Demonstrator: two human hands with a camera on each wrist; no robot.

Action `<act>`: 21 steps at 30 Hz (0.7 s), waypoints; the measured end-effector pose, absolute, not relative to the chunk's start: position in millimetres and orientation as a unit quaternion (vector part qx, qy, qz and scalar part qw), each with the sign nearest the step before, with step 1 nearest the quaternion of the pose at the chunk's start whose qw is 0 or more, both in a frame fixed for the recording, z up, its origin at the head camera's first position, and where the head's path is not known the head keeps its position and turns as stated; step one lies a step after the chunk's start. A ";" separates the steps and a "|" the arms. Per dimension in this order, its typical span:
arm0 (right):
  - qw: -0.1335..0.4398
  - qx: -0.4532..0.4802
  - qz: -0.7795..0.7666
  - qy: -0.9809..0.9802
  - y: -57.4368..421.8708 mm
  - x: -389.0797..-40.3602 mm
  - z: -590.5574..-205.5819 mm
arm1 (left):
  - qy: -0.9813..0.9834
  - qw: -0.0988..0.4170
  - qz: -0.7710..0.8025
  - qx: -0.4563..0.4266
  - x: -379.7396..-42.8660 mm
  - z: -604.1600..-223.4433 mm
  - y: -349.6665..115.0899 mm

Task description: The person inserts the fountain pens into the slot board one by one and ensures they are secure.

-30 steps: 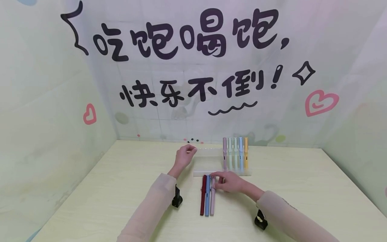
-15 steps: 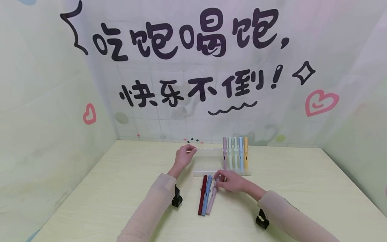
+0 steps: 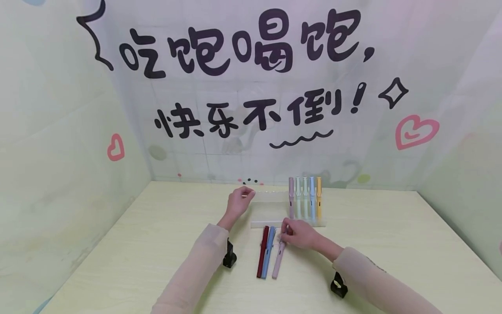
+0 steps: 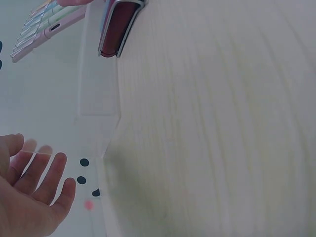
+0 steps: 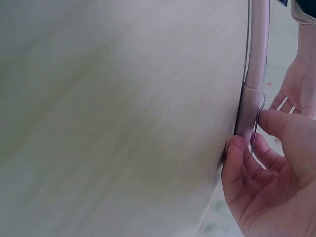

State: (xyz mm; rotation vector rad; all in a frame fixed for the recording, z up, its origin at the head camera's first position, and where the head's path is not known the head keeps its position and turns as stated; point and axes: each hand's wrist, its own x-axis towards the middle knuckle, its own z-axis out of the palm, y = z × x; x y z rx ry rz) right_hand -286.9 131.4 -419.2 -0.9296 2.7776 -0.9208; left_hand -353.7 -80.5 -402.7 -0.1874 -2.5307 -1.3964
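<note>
In the head view my left hand (image 3: 238,203) pinches the upper left edge of a clear pen stand (image 3: 268,224). The left wrist view has the thumb on one side of the transparent panel and the fingers (image 4: 49,177) behind it. My right hand (image 3: 300,234) pinches a pink pen (image 3: 279,261) by its capped end, just in front of the stand. Its thumb and fingertips close round the cap near the clip in the right wrist view. Left of it, a blue pen (image 3: 268,253) and a dark red pen (image 3: 262,253) lie side by side on the table.
Several pens stand upright in the right half of the stand, from a purple pen (image 3: 291,196) to a yellow pen (image 3: 319,198). The pale wooden table (image 3: 157,235) ends at a printed backdrop (image 3: 204,170) behind the stand.
My right hand has taken hold of the pink pen and drawn it right, away from the blue pen. The red and blue pens have tilted slightly. My left hand stays put.
</note>
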 end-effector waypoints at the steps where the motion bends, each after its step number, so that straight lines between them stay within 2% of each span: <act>1: 0.035 -0.299 -0.298 0.906 131.7 -287.0 -419.4 | -0.867 0.124 -0.478 -0.066 -353.6 -402.5 -80.4; 9: 0.063 -0.259 -0.314 0.911 131.9 -287.4 -420.4 | -0.866 0.124 -0.479 -0.066 -353.6 -403.3 -80.6; 21: 0.054 -0.269 -0.294 0.916 131.5 -286.5 -420.1 | -0.867 0.121 -0.479 -0.064 -354.7 -403.6 -81.4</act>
